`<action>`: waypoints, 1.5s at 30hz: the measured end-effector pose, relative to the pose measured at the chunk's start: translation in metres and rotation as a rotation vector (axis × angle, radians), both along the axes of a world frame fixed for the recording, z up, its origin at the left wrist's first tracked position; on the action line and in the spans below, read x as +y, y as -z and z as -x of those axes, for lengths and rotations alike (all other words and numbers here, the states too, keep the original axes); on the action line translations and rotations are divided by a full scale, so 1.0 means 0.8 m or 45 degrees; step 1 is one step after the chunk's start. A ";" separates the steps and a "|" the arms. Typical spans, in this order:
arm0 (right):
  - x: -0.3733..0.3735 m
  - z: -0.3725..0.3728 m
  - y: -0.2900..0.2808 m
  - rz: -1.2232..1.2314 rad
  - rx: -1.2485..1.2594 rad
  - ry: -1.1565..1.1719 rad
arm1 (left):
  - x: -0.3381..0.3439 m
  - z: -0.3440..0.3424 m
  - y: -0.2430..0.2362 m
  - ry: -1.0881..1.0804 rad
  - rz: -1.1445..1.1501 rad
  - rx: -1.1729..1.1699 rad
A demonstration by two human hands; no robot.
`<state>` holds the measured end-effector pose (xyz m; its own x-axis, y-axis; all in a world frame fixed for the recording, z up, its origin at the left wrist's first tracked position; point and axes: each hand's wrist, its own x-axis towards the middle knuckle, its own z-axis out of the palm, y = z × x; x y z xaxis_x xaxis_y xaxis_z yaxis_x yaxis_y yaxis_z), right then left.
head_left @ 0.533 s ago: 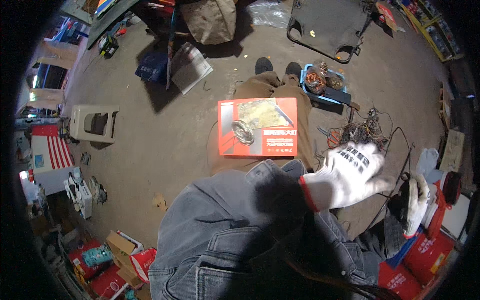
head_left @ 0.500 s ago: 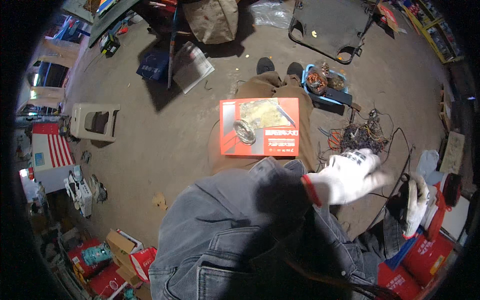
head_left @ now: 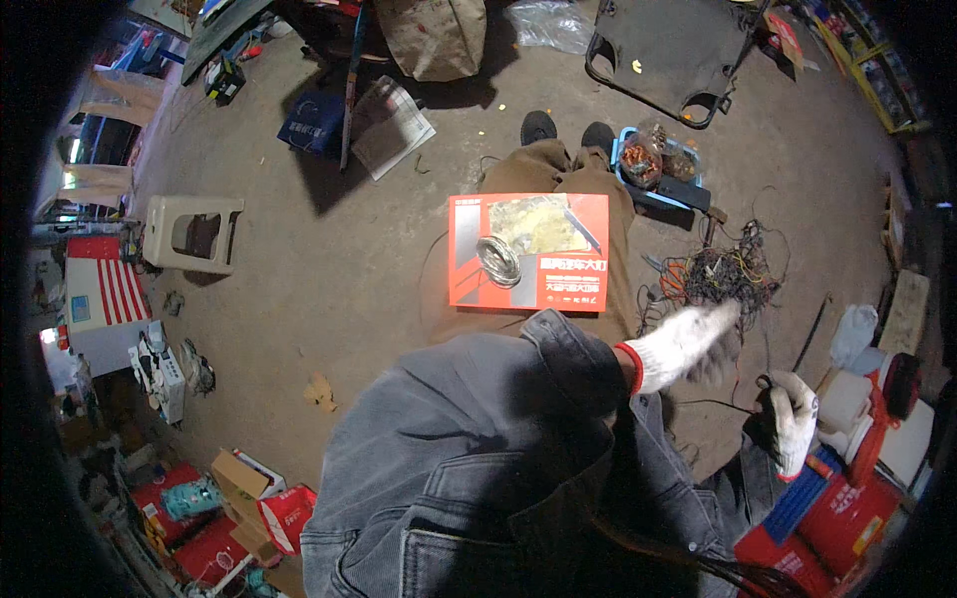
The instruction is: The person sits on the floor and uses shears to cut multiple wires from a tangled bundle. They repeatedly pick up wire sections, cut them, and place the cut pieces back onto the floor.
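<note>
Nearest, right hand (head_left: 795,424): fingers curled together on dark cord (head_left: 764,382); probably light, bendy, springy, best pinched close to its end. Farther out, left hand (head_left: 686,347), glove fingers blurred, can't tell if apart or together. Just past those fingertips, on floor (head_left: 778,214), wire tangle (head_left: 720,277): likely light overall, soft but springy, snags easily, thin strands could snap; take hold of a loose strand at the edge nearest the left fingers, not the matted middle. Looks: messy dark nest, mostly black, orange-red loops on its left side, stray ends sticking out all around.
</note>
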<state>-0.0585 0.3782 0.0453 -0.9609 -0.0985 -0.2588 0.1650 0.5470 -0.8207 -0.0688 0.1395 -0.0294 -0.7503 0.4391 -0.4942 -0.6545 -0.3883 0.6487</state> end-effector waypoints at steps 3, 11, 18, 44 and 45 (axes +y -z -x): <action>-0.026 -0.003 -0.002 -0.142 0.012 0.021 | 0.015 -0.009 0.012 -0.183 0.217 0.719; -0.017 0.004 0.029 -0.065 -0.353 0.117 | -0.006 0.037 0.006 -0.636 -0.663 -0.197; 0.081 0.012 0.181 -0.035 -0.459 0.034 | -0.033 0.042 0.002 -1.009 -0.509 0.082; -0.150 0.072 0.009 0.571 0.527 -0.239 | -0.047 -0.013 -0.028 -0.459 1.149 1.142; -0.155 0.071 0.006 0.596 0.454 -0.205 | -0.052 -0.015 -0.026 -0.440 1.410 1.499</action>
<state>-0.1152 0.2542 0.0408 -0.9440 -0.2749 0.1822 -0.2191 0.1096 -0.9695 -0.0570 0.0978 -0.0083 -0.8973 0.0266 0.4406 0.3791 0.5577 0.7384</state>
